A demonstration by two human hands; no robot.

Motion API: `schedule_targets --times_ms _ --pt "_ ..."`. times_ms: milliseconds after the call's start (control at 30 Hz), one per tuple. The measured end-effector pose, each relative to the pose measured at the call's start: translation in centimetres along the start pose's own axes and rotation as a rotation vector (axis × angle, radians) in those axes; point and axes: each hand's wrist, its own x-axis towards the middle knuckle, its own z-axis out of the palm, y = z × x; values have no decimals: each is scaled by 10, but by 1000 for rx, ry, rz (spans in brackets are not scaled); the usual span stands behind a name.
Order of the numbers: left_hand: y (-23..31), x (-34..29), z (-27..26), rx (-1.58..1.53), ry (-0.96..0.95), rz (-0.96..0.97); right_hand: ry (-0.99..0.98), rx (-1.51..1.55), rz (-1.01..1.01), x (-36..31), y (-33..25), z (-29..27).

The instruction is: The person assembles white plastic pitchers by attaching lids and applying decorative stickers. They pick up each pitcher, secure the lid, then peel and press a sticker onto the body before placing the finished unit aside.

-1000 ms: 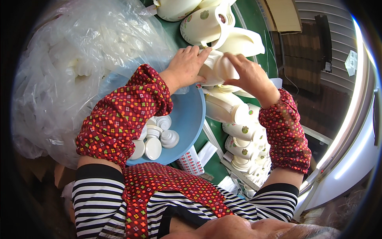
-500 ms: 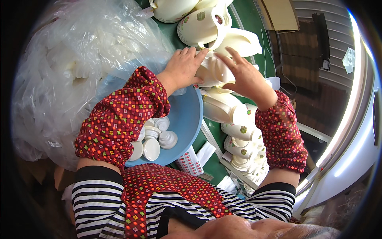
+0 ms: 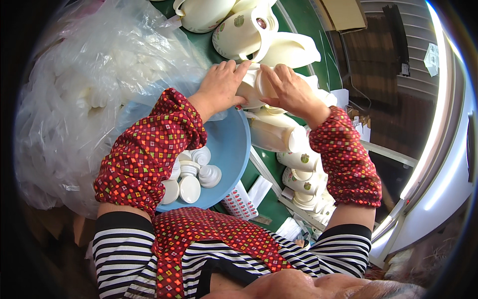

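Cream jug (image 3: 250,93): between the two grips, above the tabletop (image 3: 270,164), just past the upper right part of the rim of the blue basin (image 3: 241,147)
Long axis: appears to run crosswise, from the left palm toward the right fingers; fingers cover part of the body, so the exact angle cannot be read
Round end (image 3: 265,88): on the jug's right, facing the right grip
Left grip (image 3: 217,87): grasping the jug body from its left; fingers over the far side, thumb on the near side
Right grip (image 3: 295,94): curved about the round end from the right, fingers at the far side, thumb at the near side; whether it is clenched firmly or only resting there cannot be told
Nearer side: right grip for the round end, left grip for the body
Far side: patterned jug (image 3: 231,40) on the tabletop, near the left fingertips
Near side: another cream jug (image 3: 271,133) lying just below the held one, with a row of jugs (image 3: 300,160) beyond it toward the wearer
Left of work: white caps (image 3: 189,189) inside the basin, well apart from both grips; clear plastic bag (image 3: 107,55) beside the left forearm
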Motion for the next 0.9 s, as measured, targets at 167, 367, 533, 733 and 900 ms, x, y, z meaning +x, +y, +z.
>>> schedule_targets --times_ms 167,367,533,733,900 --pt "-2 -1 -1 15 3 -23 -16 -5 492 15 -42 20" --pt "-8 0 4 -7 -5 53 343 2 -41 0 4 46" --pt "-13 -3 6 24 54 36 478 -7 376 16 -36 61" --pt "-2 -5 3 44 14 -32 563 27 768 31 -71 53" --pt "23 -77 -50 42 51 169 642 -6 506 -30 -121 35"
